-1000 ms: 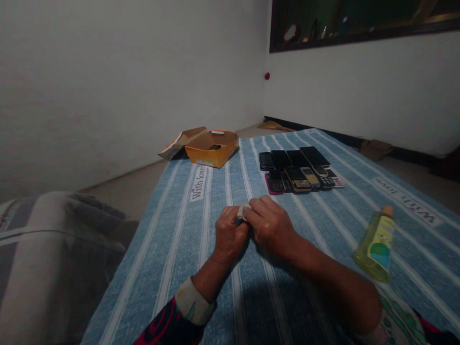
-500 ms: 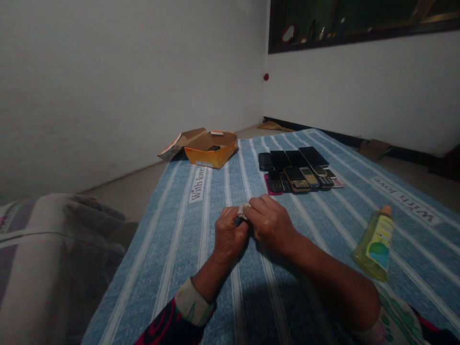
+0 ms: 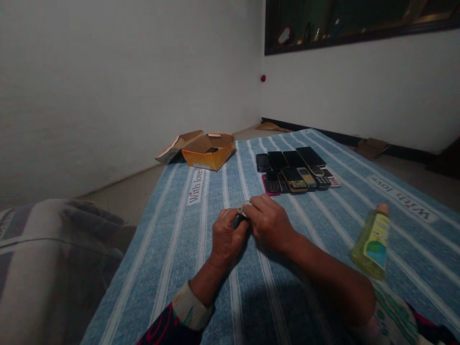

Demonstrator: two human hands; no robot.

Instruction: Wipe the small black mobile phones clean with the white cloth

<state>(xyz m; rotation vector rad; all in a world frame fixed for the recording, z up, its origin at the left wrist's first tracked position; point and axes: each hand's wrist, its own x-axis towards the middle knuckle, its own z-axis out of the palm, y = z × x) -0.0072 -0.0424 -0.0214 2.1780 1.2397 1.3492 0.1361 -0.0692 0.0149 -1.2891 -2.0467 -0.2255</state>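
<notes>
My left hand (image 3: 227, 240) is closed around a small dark object (image 3: 237, 221), mostly hidden by the fingers, so its kind does not show clearly. Pressed against the top of that object is a bit of white cloth or tissue (image 3: 246, 206), pinched in the fingers of my right hand (image 3: 270, 224). Both hands meet over the middle of the bed-like striped surface. Beyond them lie several mobile phones (image 3: 296, 178) in two rows, touchscreen ones behind and keypad ones in front.
An open orange cardboard box (image 3: 208, 160) stands at the far left, a dark item inside. At the right lies a bottle of yellow-green liquid (image 3: 372, 244). A blue striped cloth (image 3: 179, 249) covers the surface; a grey draped fabric (image 3: 53, 268) is at the left.
The white cloth has shifted a little, and more of the dark object shows above my left hand. The whole view has moved slightly; phones, box and bottle stay in place.
</notes>
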